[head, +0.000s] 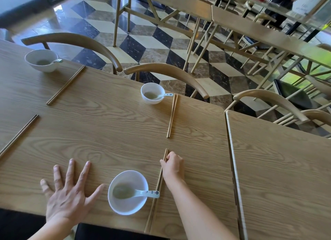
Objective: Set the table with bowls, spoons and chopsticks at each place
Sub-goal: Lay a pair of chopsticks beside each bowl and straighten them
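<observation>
A white bowl (128, 202) with a white spoon (141, 193) in it sits near the table's front edge. Beside it on the right lies a pair of chopsticks (155, 195); my right hand (173, 165) pinches their far end against the wood. My left hand (69, 191) lies flat on the table left of the bowl, fingers spread. Across the table stands a second bowl (152, 93) with a spoon (165, 95) and chopsticks (172, 115). A third bowl (42, 60) with a spoon (57, 61) and chopsticks (66, 84) is at the far left.
One more pair of chopsticks (18, 135) lies at the left edge with no bowl in view beside it. Curved wooden chairs (166, 69) line the far side. A second table (286, 168) adjoins on the right. More tables and chairs stand beyond on the checkered floor.
</observation>
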Demonstrator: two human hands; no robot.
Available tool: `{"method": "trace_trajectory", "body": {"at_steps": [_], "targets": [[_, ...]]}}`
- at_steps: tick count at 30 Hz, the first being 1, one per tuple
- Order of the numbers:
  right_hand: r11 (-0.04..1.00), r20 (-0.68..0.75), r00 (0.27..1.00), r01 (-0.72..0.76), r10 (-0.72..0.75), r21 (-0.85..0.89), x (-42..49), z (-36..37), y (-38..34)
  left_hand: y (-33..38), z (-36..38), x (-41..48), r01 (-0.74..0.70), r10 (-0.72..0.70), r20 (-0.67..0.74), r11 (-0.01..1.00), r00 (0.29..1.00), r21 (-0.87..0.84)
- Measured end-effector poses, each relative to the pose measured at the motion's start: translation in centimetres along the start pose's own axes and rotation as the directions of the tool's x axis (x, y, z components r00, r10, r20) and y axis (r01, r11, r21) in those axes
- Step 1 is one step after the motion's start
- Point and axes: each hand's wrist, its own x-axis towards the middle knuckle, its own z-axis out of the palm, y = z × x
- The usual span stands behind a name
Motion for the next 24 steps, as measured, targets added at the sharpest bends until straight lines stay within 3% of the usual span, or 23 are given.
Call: {"method": "trace_trajectory", "body": {"at_steps": [24], "targets": [[0.998, 0.021, 1.0, 0.023, -0.022, -0.062, 0.08, -0.21, -0.47, 0.18, -0.48, -0.04, 0.01, -0.009, 0.026, 1.0, 1.0, -0.02]]}}
